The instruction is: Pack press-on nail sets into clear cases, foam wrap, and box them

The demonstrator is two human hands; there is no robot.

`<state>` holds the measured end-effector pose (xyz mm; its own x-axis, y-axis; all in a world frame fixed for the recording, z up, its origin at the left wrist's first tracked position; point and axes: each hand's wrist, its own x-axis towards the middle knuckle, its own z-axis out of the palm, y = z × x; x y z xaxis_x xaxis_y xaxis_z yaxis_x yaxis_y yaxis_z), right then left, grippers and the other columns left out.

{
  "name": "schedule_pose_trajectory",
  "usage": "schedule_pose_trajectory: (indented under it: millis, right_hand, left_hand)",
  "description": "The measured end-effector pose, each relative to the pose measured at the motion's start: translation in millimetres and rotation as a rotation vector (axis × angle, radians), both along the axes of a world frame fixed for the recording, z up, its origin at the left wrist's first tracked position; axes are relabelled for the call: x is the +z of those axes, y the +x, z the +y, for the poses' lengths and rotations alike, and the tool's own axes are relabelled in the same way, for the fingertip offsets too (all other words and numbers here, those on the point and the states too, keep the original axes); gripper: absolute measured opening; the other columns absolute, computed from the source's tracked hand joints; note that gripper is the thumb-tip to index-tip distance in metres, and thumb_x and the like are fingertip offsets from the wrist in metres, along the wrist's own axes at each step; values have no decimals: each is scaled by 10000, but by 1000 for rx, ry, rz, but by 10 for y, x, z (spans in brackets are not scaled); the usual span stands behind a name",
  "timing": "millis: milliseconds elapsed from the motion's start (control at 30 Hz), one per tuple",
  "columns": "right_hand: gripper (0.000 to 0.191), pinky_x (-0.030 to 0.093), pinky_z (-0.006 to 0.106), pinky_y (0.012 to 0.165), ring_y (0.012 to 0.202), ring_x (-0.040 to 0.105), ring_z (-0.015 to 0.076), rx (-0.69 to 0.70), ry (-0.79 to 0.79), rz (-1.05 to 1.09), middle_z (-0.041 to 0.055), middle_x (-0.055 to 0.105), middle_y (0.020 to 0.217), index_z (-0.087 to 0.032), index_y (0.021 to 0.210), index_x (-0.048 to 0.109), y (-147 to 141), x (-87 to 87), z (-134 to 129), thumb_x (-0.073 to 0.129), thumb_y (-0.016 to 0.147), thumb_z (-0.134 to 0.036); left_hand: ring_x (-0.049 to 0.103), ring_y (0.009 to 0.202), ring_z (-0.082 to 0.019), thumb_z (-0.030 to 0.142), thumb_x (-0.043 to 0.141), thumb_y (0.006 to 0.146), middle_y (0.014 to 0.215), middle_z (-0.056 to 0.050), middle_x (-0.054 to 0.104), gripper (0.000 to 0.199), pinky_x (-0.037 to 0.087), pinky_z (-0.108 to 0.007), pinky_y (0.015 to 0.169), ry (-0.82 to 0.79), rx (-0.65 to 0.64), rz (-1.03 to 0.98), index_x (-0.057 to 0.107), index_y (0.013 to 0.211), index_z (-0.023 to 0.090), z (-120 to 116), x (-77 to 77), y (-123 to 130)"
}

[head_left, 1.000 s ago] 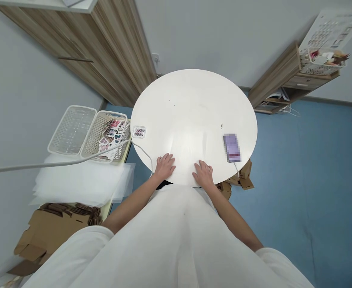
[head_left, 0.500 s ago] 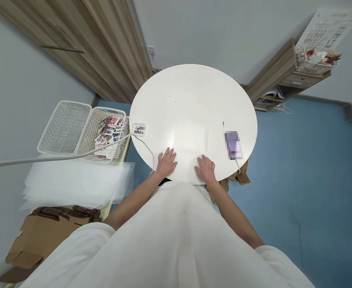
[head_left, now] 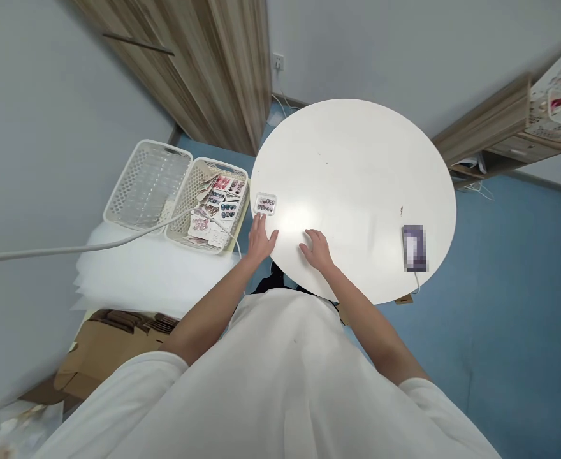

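At the left edge of the round white table (head_left: pixel 352 140) lies a small clear case (head_left: pixel 266 204) with rows of dark and pinkish pieces inside. My left hand (head_left: pixel 260 241) is just below it, fingers stretched out and fingertips at its near edge; whether they touch it I cannot tell. Over the near part of the table is my right hand (head_left: pixel 317 250), its fingers apart and holding nothing. A faint, almost transparent sheet (head_left: pixel 361 236) seems to lie to the right of that hand.
Left of the table stand a white basket (head_left: pixel 178 236) of printed cards and another basket (head_left: pixel 113 191) of clear plastic cases. White sheets (head_left: pixel 137 274) and folded cardboard (head_left: pixel 103 357) lie nearer. A cable (head_left: pixel 132 241) crosses from the left. A blurred phone-like object (head_left: pixel 415 248) sits right.
My view has swung left, so the table appears farther right. My left hand has moved from the table's near edge to the small case. My right hand has shifted left across the table.
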<state>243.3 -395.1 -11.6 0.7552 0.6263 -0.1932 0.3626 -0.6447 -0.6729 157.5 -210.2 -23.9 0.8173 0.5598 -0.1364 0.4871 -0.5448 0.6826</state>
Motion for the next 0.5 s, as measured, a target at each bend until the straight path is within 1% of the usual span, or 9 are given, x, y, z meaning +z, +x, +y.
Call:
schedule_pose_trajectory:
  millis: [133, 233, 333, 433, 500]
  right_hand:
    - [523, 348, 443, 1024, 1230, 393, 248, -25, 99, 216, 98, 436, 1313, -210, 1270, 434, 46, -46, 537, 527, 763, -299]
    - [611, 359, 442, 1023, 1275, 352, 251, -59, 162, 390, 72, 341, 1404, -232, 1297, 407, 57, -88, 844, 550, 703, -223]
    - [686, 355, 426, 1035, 1323, 284, 239, -102, 245, 509, 44, 224, 1470, -254, 1329, 363, 40, -121, 1051, 551, 673, -181]
    - [722, 331, 400, 1058, 1341, 253, 220, -124, 282, 566, 41, 182, 1485, -248, 1347, 338, 4, -132, 1144, 556, 664, -166]
    - [727, 322, 388, 1066, 1341, 254, 214, -134, 286, 579, 46, 179, 1486, -238, 1352, 331, -23, -133, 1137, 561, 666, -168]
  left_hand:
    - [214, 1358, -254, 241, 515, 769, 1460, -131, 259, 658, 189, -404, 1121, -174, 113, -29, 279, 1374, 134, 375, -36, 78]
    - [265, 1338, -255, 191, 531, 729, 1436, -87, 320, 694, 220, -396, 1118, -313, 175, -18, 288, 1379, 171, 522, -58, 146]
    - [302, 1317, -268, 180, 524, 716, 1414, -74, 361, 695, 263, -417, 1098, -393, 182, 14, 306, 1376, 183, 566, -67, 192]
    - [318, 1306, -276, 179, 529, 699, 1387, -77, 399, 677, 265, -421, 1096, -374, 163, 25, 356, 1353, 180, 543, -60, 197]
    - [323, 1302, -276, 177, 530, 691, 1381, -78, 407, 666, 256, -419, 1101, -339, 132, 16, 380, 1340, 181, 502, -48, 179]
